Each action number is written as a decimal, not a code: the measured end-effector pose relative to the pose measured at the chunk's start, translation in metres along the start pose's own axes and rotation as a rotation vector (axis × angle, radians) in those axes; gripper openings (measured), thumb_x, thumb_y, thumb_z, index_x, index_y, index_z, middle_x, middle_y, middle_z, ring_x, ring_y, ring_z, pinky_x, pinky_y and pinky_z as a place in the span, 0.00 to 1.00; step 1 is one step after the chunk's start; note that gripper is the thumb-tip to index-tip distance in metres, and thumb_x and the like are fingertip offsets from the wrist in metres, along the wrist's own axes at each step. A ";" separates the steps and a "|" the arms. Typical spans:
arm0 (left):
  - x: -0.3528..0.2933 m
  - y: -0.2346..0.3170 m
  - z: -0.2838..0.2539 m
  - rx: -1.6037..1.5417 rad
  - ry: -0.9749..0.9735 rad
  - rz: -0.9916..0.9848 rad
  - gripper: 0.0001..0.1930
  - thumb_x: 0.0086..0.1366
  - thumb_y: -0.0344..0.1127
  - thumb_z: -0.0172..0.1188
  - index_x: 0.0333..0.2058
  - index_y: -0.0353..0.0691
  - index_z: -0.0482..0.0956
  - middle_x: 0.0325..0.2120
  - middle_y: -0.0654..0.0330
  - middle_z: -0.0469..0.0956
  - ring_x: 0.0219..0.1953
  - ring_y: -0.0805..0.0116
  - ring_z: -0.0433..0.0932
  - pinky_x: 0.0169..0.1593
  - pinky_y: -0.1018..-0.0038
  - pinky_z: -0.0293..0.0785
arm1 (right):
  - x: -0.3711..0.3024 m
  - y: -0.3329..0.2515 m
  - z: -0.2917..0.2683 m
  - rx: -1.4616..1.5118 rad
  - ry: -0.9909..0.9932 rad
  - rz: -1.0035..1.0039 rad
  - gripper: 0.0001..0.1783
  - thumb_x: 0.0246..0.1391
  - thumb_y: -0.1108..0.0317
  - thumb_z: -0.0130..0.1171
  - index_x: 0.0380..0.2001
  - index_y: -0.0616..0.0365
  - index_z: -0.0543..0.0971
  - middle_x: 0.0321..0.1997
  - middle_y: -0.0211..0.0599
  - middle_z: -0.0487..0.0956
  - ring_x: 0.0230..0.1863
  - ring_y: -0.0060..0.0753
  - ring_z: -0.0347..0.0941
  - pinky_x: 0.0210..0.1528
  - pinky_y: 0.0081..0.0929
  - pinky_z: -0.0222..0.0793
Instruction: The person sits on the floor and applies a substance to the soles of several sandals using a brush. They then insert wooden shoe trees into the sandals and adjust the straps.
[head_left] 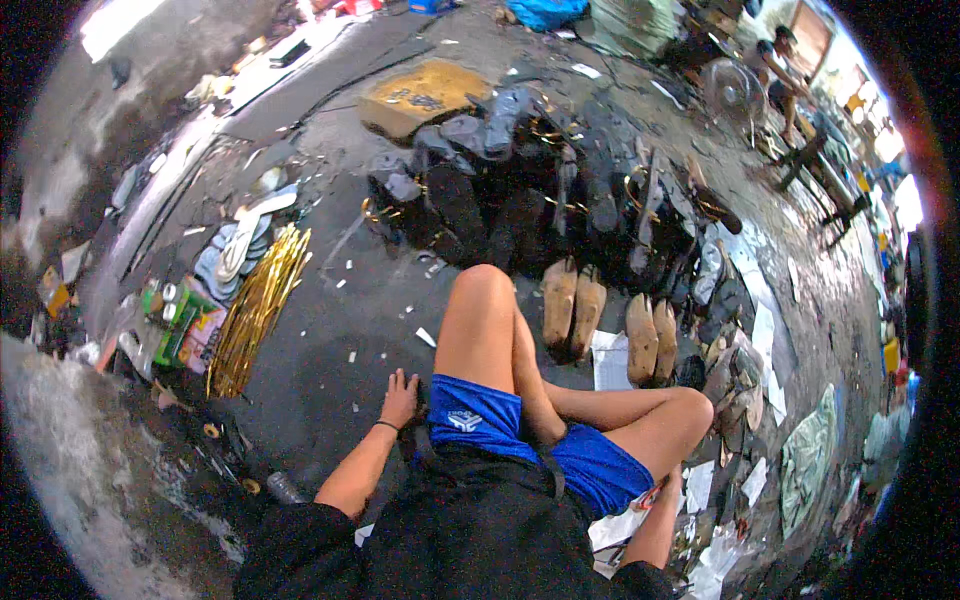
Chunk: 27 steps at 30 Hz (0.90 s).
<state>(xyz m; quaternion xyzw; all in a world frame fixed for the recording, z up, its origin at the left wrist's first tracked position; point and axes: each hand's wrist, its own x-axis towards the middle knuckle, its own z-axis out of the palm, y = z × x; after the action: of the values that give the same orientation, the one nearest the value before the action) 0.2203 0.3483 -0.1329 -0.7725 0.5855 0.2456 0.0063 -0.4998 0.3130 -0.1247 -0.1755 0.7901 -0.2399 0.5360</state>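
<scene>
From where I stand, the bundle of thin gold strips [258, 312] lies on the floor [330, 370] out to the left of the seated person's left hand [400, 398] and a little farther forward, with bare floor between them. Its long axis runs away from the person, the far end leaning rightward. The left hand is clearly the nearer one to it; the right hand [669, 490] is across the body.

Forward of the legs, the two pairs of wooden shoe lasts [558, 305] stand close together, long axes pointing away too, a white sheet of paper [610, 362] between the pairs. The bent right knee [688, 412] comes between the right hand and the nearer pair. Past the lasts spreads a heap of black sandals [500, 190], well apart from both hands.

The left arm reaches forward and out, a dark band at the wrist; the hand is set down by the blue shorts [470, 412], fingers spread, and I see nothing in its grip. The right forearm angles up beside the thigh, its hand partly hidden there. Something white and red shows next to it; whether that grip has hold of it, I can't tell.
</scene>
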 end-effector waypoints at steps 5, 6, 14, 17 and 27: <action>0.028 0.025 -0.091 -0.194 0.225 -0.062 0.19 0.58 0.37 0.65 0.47 0.36 0.78 0.48 0.43 0.76 0.51 0.43 0.75 0.54 0.59 0.72 | -0.030 -0.121 -0.039 -0.586 0.525 -0.748 0.19 0.62 0.62 0.53 0.49 0.67 0.76 0.38 0.41 0.81 0.36 0.34 0.77 0.44 0.30 0.71; 0.023 0.035 -0.128 -0.254 0.392 -0.139 0.16 0.58 0.36 0.64 0.43 0.33 0.79 0.43 0.44 0.80 0.46 0.45 0.78 0.52 0.58 0.73 | -0.077 -0.177 0.016 -0.410 0.504 -0.667 0.20 0.63 0.63 0.54 0.51 0.66 0.75 0.42 0.43 0.81 0.43 0.34 0.77 0.48 0.29 0.71; 0.121 0.329 -0.232 -0.628 0.253 0.342 0.23 0.62 0.40 0.63 0.53 0.33 0.75 0.50 0.47 0.77 0.49 0.55 0.79 0.50 0.66 0.77 | -0.022 -0.253 0.163 -0.721 0.378 -0.552 0.64 0.25 0.32 0.76 0.63 0.57 0.63 0.75 0.63 0.42 0.70 0.69 0.51 0.60 0.71 0.58; 0.160 0.353 -0.152 -0.412 -0.006 0.421 0.38 0.55 0.54 0.67 0.58 0.36 0.70 0.55 0.38 0.72 0.58 0.45 0.72 0.61 0.60 0.68 | -0.037 -0.246 0.210 -0.914 0.354 -0.400 0.61 0.28 0.34 0.76 0.65 0.44 0.61 0.75 0.66 0.33 0.70 0.71 0.50 0.62 0.65 0.58; 0.151 0.392 -0.041 -0.106 0.096 0.105 0.48 0.47 0.53 0.74 0.64 0.42 0.62 0.69 0.35 0.28 0.69 0.28 0.43 0.67 0.46 0.56 | -0.022 -0.227 0.223 -0.871 0.426 -0.480 0.34 0.45 0.52 0.69 0.50 0.59 0.69 0.55 0.63 0.65 0.58 0.62 0.66 0.52 0.52 0.72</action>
<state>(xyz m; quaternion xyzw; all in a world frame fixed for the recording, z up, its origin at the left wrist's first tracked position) -0.0908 0.0767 -0.0463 -0.7509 0.6110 0.2389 -0.0756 -0.2792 0.0955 -0.0485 -0.5046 0.8453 -0.0364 0.1718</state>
